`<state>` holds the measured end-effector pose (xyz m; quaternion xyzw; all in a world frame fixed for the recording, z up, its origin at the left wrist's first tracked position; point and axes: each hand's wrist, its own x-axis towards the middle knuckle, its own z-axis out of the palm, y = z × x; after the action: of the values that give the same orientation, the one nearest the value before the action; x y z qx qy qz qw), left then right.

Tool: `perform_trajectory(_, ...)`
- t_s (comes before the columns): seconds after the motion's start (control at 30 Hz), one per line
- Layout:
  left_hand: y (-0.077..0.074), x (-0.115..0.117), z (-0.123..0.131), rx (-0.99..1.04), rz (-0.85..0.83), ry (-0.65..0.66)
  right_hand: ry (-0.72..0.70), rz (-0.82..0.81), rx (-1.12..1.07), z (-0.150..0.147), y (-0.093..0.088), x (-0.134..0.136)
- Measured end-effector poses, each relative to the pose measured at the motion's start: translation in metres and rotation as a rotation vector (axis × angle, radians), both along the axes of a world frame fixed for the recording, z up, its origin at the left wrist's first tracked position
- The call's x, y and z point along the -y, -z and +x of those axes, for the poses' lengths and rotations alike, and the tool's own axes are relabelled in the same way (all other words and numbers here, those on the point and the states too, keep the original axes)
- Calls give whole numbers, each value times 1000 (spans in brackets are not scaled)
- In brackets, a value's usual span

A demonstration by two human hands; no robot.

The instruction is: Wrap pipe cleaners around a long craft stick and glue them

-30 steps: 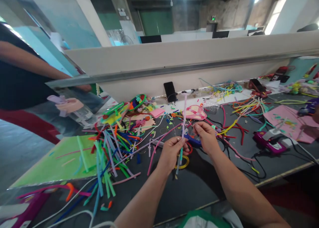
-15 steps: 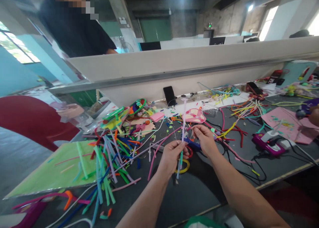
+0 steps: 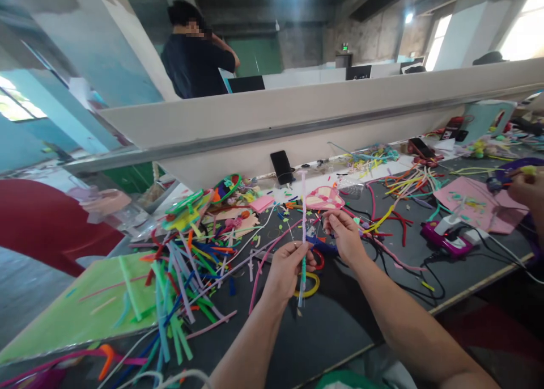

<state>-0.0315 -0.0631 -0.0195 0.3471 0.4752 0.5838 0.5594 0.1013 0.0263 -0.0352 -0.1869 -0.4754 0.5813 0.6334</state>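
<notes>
My left hand (image 3: pixel 285 269) pinches a thin upright stem of pipe cleaner (image 3: pixel 304 222), lilac above the fingers and teal to pale blue below. To its right, my right hand (image 3: pixel 346 235) is closed with thumb and forefinger together, a little apart from the stem; whatever sits in that pinch is too small to make out. Beneath the hands lie a yellow loop handle (image 3: pixel 314 287) and a red one, partly hidden, near a dark blue object (image 3: pixel 325 246). Beyond the stem is a pink patterned piece (image 3: pixel 325 198).
Many coloured pipe cleaners (image 3: pixel 174 304) are heaped at left beside a green sheet (image 3: pixel 102 298). A black phone (image 3: pixel 281 167) leans against the partition (image 3: pixel 238 128). At right are a purple power strip (image 3: pixel 446 240), cables and another person's hand (image 3: pixel 527 187). Someone in dark clothing (image 3: pixel 193 66) stands behind the partition.
My view has turned slightly right. The stem stands a little straighter in my left hand, and my right hand stays close by. The person behind the partition has shifted and raised an arm.
</notes>
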Motion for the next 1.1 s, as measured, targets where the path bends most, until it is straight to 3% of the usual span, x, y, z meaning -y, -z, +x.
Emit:
perform_trajectory(0.87,3,-1,-1,-12,-11,-26,-73,-25,-62,0,-2,-1)
perform_trajectory(1.1,-3,2,1,-54,-54,32,67,-32,-154,12,-10,-7)
